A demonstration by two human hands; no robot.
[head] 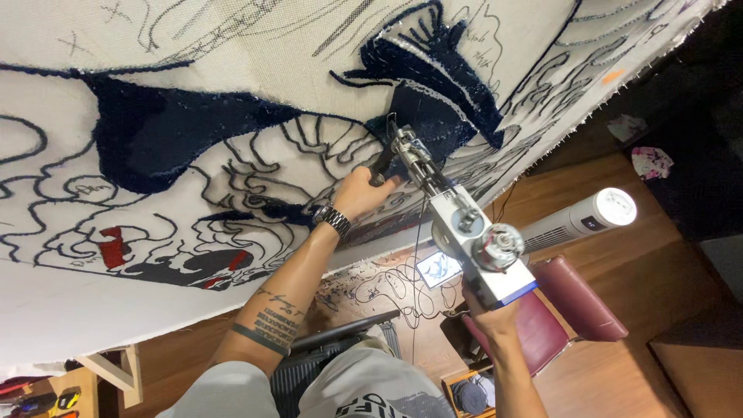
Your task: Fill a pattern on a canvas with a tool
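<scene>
Nearest cam: person's knees in light shorts, bottom centre; forearms rising from them.
Right hand (489, 308): closed round rear grip of tufting gun (457, 220), white body w/ motor end facing cam; needle tip against stretched cloth (232, 85), upper-centre, at edge of a dark navy pile patch (429, 108).
Left hand (364, 192): wristwatch; fingers wrapped on gun's black front handle, just below cloth.
Step, by my judgement: filling navy area inside drawn outlines; next move calls for steady pressure into cloth and guiding along the marked line.
Cloth: black line drawing, navy and small red filled areas toward lower-left edge.
Containers: low box on floor (468, 391) w/ a dark yarn cone, bottom centre-right; contents otherwise unclear.
Also: white tower fan (576, 220), maroon seat (573, 306), wood floor (665, 255).
</scene>
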